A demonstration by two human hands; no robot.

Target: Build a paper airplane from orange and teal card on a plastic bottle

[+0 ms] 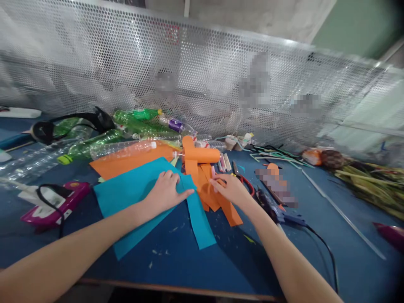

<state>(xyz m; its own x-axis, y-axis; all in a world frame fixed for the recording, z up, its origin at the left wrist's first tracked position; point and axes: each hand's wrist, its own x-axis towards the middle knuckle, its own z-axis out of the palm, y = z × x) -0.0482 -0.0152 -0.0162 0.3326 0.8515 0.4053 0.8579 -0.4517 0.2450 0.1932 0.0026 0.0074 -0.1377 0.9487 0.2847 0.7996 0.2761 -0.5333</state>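
Blue paper is spread on the tabletop (176, 269) in two pieces: a broad sheet (132, 193) at nine o'clock from the space between the hands, and a narrow strip (202, 231) at six o'clock. Onto the sheet the left hand (164, 189) is laid, loosely open, with its thumb stretched out across the strip's upper end. By the right hand (230, 188) a slim pink pen (213, 171) is gripped between bent fingertips, almost upright. Beneath that hand, toward four o'clock, several orange strips (232, 213) are fanned out over one another.

At twelve o'clock an orange-wrapped bottle (206, 155) is laid on its side, crossed by an orange band (190, 158). Pale markers (226, 162) are lined up side by side at about one o'clock, and red-handled scissors (248, 184) are partly hidden behind the right hand at three. Past these, a blue corded tool (293, 218) is placed near four o'clock. Green bottles (97, 141) are heaped at ten o'clock, a magenta device (71, 202) is set down at nine, and the far edge is closed off by perforated metal (205, 84).
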